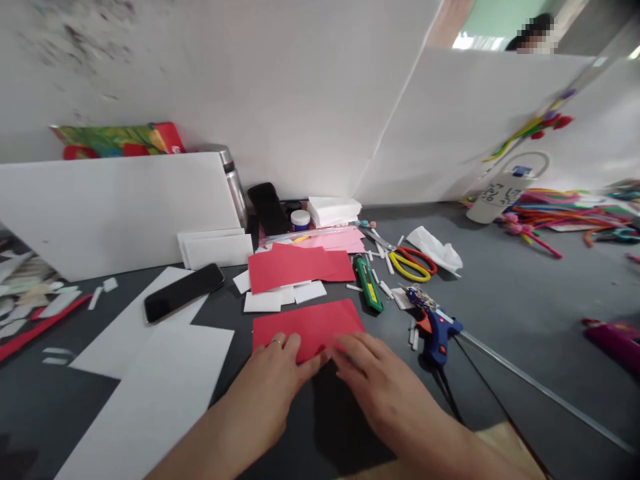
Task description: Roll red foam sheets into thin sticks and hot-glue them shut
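A red sheet of paper (315, 323) lies on the dark table in front of me. My left hand (275, 373) holds its near left part, fingers on top and thumb along the near edge. At the near right edge, my right hand (375, 380) has the paper at its fingertips, which are slightly blurred. The two thumbs almost meet at the middle of that edge. Just behind lie more red paper pieces (290, 267) over small white paper pieces (263, 302). A green utility knife (369, 285) rests to the right of them.
On the right are a blue glue gun (440, 337), scissors (413, 263), a crumpled tissue (435, 250) and a white bottle (503, 193). White sheets (155, 387) and a black phone (184, 293) lie left. A white board (120, 210) stands behind.
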Available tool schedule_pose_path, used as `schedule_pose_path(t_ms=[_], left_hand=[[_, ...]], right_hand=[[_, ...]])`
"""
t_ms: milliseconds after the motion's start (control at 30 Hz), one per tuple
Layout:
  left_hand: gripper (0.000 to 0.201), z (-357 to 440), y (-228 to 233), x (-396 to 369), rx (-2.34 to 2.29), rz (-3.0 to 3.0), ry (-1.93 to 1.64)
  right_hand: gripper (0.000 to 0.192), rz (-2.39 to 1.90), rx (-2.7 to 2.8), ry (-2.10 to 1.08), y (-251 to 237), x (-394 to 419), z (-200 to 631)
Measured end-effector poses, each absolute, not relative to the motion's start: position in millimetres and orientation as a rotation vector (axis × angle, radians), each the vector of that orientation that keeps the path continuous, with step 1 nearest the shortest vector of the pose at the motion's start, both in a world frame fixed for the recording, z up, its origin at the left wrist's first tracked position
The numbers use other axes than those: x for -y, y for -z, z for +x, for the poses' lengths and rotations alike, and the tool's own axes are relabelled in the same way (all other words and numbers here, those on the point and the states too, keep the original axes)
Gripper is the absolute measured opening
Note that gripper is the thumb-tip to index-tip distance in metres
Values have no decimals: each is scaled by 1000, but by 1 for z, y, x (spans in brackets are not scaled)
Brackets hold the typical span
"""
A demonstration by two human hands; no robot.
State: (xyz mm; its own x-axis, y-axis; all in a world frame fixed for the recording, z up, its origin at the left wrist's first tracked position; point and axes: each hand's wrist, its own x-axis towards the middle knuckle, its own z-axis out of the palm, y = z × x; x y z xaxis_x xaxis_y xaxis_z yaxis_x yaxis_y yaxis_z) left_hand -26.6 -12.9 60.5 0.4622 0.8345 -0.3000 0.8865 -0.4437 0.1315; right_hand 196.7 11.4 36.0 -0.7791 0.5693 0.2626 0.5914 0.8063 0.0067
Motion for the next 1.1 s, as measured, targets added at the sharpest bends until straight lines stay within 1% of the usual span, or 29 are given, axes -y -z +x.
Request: schedule_pose_path(t_ms=[67, 133, 233, 300, 367, 433, 467, 567, 633, 667, 867, 1000, 1100], left_hand=[[92, -37, -60, 13, -1459, 2462, 199], [89, -47, -58, 16, -1448, 2476, 192], [80, -58, -47, 30, -1489, 2546, 335], [75, -63, -39, 44, -1699, 2582, 382], [74, -68, -34, 55, -1846, 2587, 373], [71, -71, -36, 58, -1814, 2569, 249], [66, -71, -39, 56, -1788, 2532, 139], [37, -67, -49, 41, -1727, 2316, -235], [23, -64, -53, 29, -1728, 2171, -309], [20, -63, -54, 23, -1718, 2135, -313], [23, -70, -53, 14, -1765, 2093, -269], [20, -79, -53, 14, -1759, 2015, -308], [15, -87, -53, 10, -1760, 1903, -310]], right_hand=[[31, -745, 2818, -109, -37, -20, 189], [32, -682, 2814, -241, -34, -28, 188], [35, -653, 2747, -251, -27, -35, 194], [35, -636, 2734, -210, -25, -36, 197], [32, -614, 2742, -176, -25, -36, 197], [29, -595, 2745, -172, -27, -37, 194], [28, -588, 2739, -178, -27, -37, 193], [27, -574, 2726, -181, -29, -37, 189], [26, -572, 2751, -151, -30, -35, 187], [25, -573, 2776, -122, -31, -35, 185], [19, -543, 2922, 117, -38, -36, 165], [16, -535, 2916, 48, -36, -40, 162], [19, -557, 2865, -40, -32, -41, 166]])
